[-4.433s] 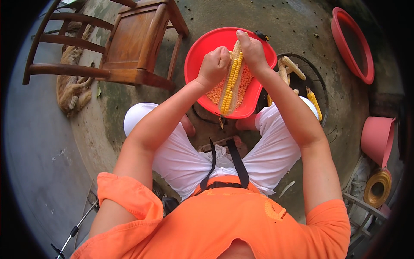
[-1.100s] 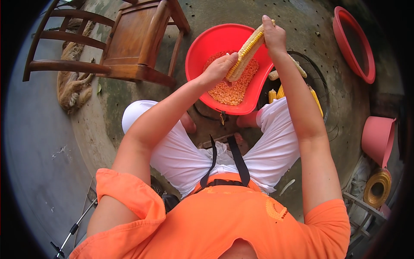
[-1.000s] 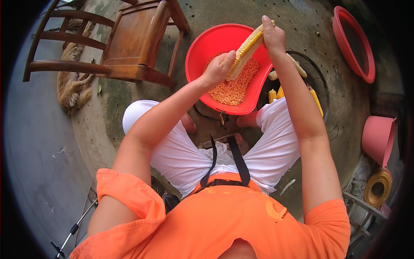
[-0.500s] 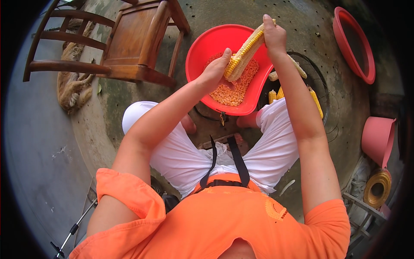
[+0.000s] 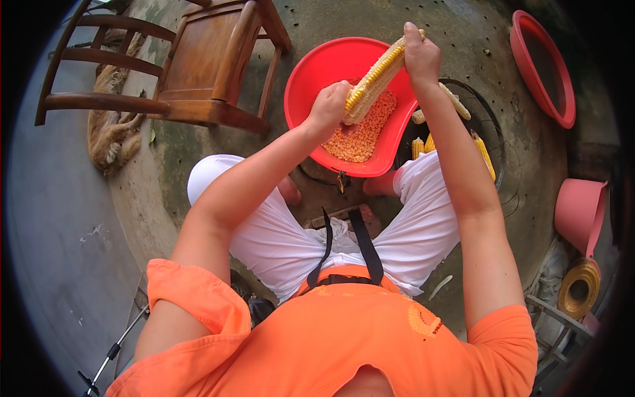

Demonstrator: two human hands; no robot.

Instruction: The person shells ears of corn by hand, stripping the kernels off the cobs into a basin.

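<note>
Head view: corn cob (image 5: 378, 78) slants over the red basin (image 5: 309, 74), right hand (image 5: 422, 63) closed round its upper end, left hand (image 5: 329, 108) curled against the lower end, can't tell if those fingers grip. Probably light, stiff, not fragile, a bit slick on the kernels; best held by the ends. Looks long, tapered, yellow rows left beside pale stripped patches.

The right fingers (image 5: 411, 32) grip a partly bare corncob (image 5: 376, 81) over a red basin (image 5: 314, 71) of kernels (image 5: 356, 143).
</note>
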